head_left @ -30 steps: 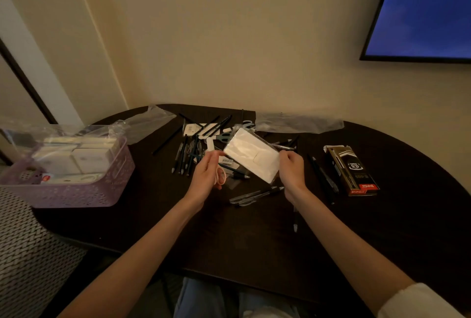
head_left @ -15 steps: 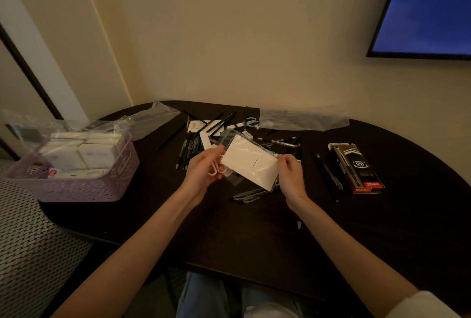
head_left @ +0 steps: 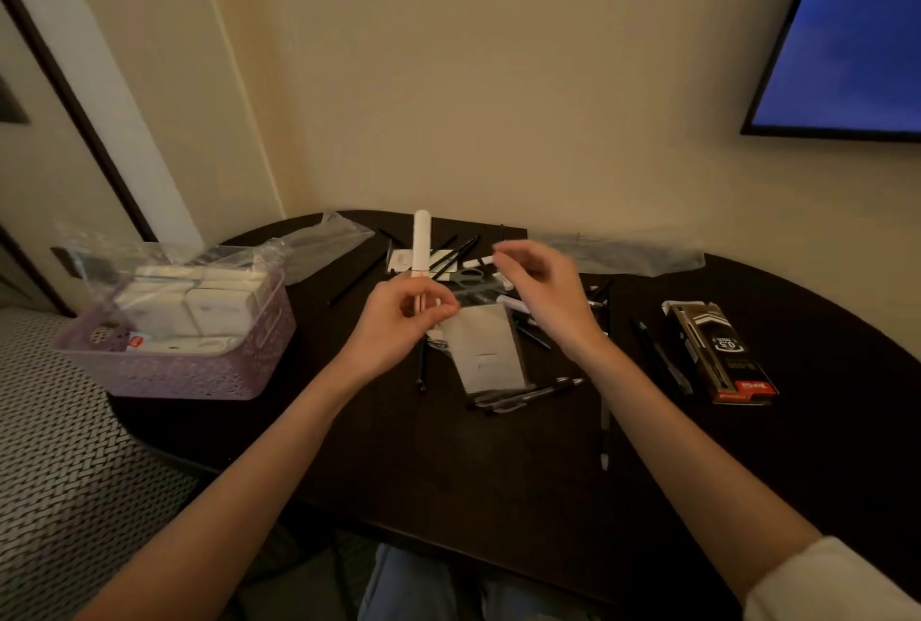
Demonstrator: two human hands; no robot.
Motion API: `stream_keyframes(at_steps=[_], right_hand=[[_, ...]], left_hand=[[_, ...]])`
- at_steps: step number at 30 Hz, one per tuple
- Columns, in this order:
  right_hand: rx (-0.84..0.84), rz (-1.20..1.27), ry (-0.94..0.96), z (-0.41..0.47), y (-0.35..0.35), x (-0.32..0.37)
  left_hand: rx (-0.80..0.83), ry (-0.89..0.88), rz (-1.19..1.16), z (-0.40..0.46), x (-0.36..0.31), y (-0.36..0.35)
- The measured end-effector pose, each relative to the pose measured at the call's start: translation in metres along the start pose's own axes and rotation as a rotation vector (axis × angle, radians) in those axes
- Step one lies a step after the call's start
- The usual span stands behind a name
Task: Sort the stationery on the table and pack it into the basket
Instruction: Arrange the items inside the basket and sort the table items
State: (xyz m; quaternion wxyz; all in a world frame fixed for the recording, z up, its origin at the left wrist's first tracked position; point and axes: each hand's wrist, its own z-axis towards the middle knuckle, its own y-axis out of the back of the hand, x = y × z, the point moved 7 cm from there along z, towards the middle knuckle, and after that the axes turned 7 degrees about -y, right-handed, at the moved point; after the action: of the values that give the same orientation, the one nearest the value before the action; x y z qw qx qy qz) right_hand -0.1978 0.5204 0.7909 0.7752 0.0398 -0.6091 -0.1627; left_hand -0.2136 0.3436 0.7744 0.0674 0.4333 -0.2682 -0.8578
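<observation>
- Gripping a slim white-capped, pale pink-bodied pen-like stick [head_left: 421,241] in the left hand [head_left: 398,326], fingers curled round its lower end, thumb and forefinger closing on the shaft.
- Standing nearly upright: long axis running straight up from the fist, capped end topmost, well above the dark round wooden table [head_left: 498,461].
- Hovering just right of the stick with the right hand [head_left: 543,296], fingers loosely bent and spread, holding nothing; fingertips [head_left: 501,251] sitting level with the stick's middle, apart from it, blurred at the edges.
- Lying flat under both hands: a clear plastic sleeve with a white card inside [head_left: 486,351], resting on the table among loose black pens [head_left: 528,393], touched by neither hand.
- Waiting at the far left table edge: a lilac perforated plastic basket [head_left: 199,366], already carrying white boxes in a clear bag [head_left: 194,296].
- Judging the coming move: the basket lying leftward from the gripping fingers, so the left hand being the nearer one for the carry; the upright axis likely needing tipping to horizontal for laying beside the boxes.
- Sitting well apart to the right: a black cardboard pen box with a red end [head_left: 717,351], nearer the right hand.
</observation>
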Motion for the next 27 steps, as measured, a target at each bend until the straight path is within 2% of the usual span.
stream_keyframes(at_steps=[4,6,12,14,17,20,23,27], right_hand=[[0.329,0.042,-0.103,0.011,-0.029,0.029],[0.390,0.043,-0.139,0.016,-0.036,0.030],[0.398,0.164,-0.224,0.022,-0.039,0.017],[0.316,0.268,-0.221,0.022,-0.035,0.015],[0.151,0.552,-0.265,0.025,-0.025,0.008],[-0.024,0.756,-0.364,0.028,-0.010,-0.006],[-0.070,0.599,-0.553,0.024,-0.002,-0.031],[0.183,0.380,-0.739,0.007,-0.006,-0.059]], left_hand=[[0.116,-0.043,0.009,0.001,-0.012,-0.004],[0.171,-0.051,0.014,0.001,-0.015,-0.007],[0.249,-0.055,-0.031,-0.002,-0.017,-0.005],[0.250,-0.056,-0.038,-0.001,-0.017,0.000],[0.226,-0.070,-0.026,0.002,-0.017,0.007],[0.213,-0.054,0.009,0.005,-0.013,0.012],[0.243,-0.065,-0.007,0.005,-0.007,0.013],[0.287,-0.037,0.032,0.002,-0.001,0.015]])
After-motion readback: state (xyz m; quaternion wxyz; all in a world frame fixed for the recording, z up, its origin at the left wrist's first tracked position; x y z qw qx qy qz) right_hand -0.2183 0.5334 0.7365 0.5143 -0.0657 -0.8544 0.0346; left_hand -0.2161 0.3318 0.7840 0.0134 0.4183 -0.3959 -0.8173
